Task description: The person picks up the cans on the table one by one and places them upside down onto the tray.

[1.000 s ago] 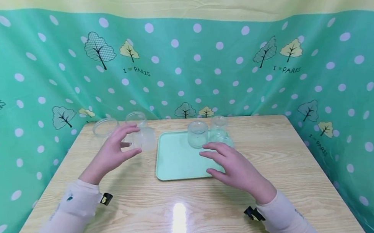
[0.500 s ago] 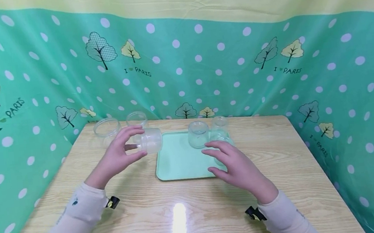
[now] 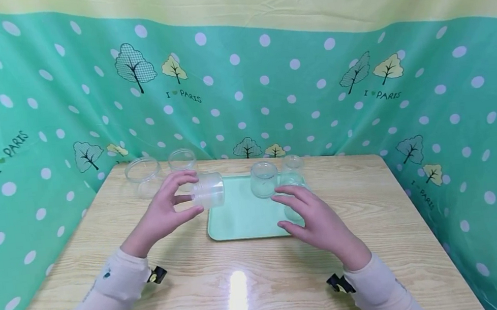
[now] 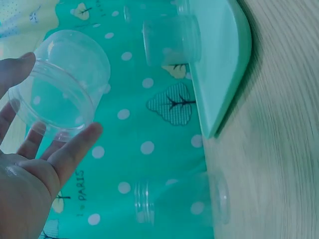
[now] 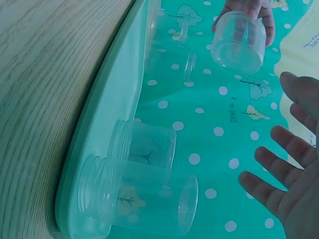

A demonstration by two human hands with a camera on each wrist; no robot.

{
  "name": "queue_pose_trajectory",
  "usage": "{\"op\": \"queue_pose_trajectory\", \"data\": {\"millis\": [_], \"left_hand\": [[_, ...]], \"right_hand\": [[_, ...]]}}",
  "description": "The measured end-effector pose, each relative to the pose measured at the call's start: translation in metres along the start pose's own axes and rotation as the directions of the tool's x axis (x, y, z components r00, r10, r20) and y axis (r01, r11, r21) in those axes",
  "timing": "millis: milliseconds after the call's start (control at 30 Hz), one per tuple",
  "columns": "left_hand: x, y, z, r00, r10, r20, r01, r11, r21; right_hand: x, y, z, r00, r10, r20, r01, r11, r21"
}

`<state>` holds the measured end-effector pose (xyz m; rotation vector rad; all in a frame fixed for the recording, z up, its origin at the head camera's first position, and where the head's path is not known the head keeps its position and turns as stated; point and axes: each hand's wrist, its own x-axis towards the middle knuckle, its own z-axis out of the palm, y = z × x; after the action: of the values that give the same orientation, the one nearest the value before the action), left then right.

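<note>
In my left hand (image 3: 163,213) is a clear plastic jar (image 3: 211,190), tipped onto its side above the tray's left edge. Thumb and fingers grip it around the threaded neck; its open mouth faces the palm and its base points right. My right hand (image 3: 317,218) is over the tray's right side, fingers spread and holding nothing. Just beyond its fingertips, a short clear jar (image 3: 264,180) stands mouth down on the light green tray (image 3: 242,217). A taller clear jar (image 5: 149,196) stands beside it, also mouth down, partly hidden behind the right hand in the head view.
At the table's back left corner stand two more clear jars, a wide one (image 3: 142,169) and a narrower one (image 3: 182,160). A green dotted curtain (image 3: 241,94) closes off the back and both sides of the wooden table (image 3: 191,294).
My left hand has carried the jar rightward from the table's left side to the tray's left edge. The right hand stays almost where it was.
</note>
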<state>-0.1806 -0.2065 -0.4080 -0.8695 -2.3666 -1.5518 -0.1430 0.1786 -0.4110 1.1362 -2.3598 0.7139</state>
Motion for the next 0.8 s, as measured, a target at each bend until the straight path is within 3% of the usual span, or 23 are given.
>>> {"op": "queue_pose_trajectory", "data": {"millis": [433, 800], "left_hand": [[-0.001, 0.012, 0.021, 0.997, 0.071, 0.030, -0.068, 0.995, -0.077], [-0.003, 0.019, 0.032, 0.995, 0.083, 0.055, -0.075, 0.990, -0.122]], "right_hand": [[-0.002, 0.003, 0.000, 0.999, 0.010, -0.037, -0.009, 1.000, 0.028], [-0.002, 0.003, 0.001, 0.998, 0.035, -0.054, -0.031, 0.997, 0.069]]}}
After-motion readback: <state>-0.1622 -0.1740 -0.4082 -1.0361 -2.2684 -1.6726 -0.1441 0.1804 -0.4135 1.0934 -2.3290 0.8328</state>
